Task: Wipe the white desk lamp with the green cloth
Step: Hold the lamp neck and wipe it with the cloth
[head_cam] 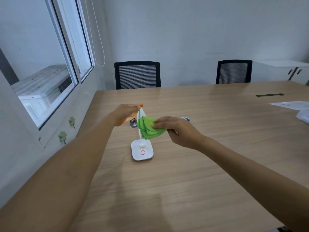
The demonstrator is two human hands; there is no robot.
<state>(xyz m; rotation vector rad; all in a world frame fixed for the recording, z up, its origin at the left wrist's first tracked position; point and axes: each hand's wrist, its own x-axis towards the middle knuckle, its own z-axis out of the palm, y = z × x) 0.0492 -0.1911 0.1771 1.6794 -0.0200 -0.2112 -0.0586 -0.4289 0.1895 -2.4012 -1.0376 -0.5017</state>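
Steadying the lamp's top while I rub its neck with the cloth.

My left hand point(127, 114) pinches the upper end of the slim white plastic desk lamp point(142, 150) so it won't tip, its square base resting on the pale wooden surface point(184, 181). My right hand point(175, 129) grips the bunched green microfibre cloth point(148, 127), pressed against the stem; yellowish crumbs on the base look unwiped as yet.

No readable text or numbers — only a pink ring mark on the white desk lamp point(142, 152) base.
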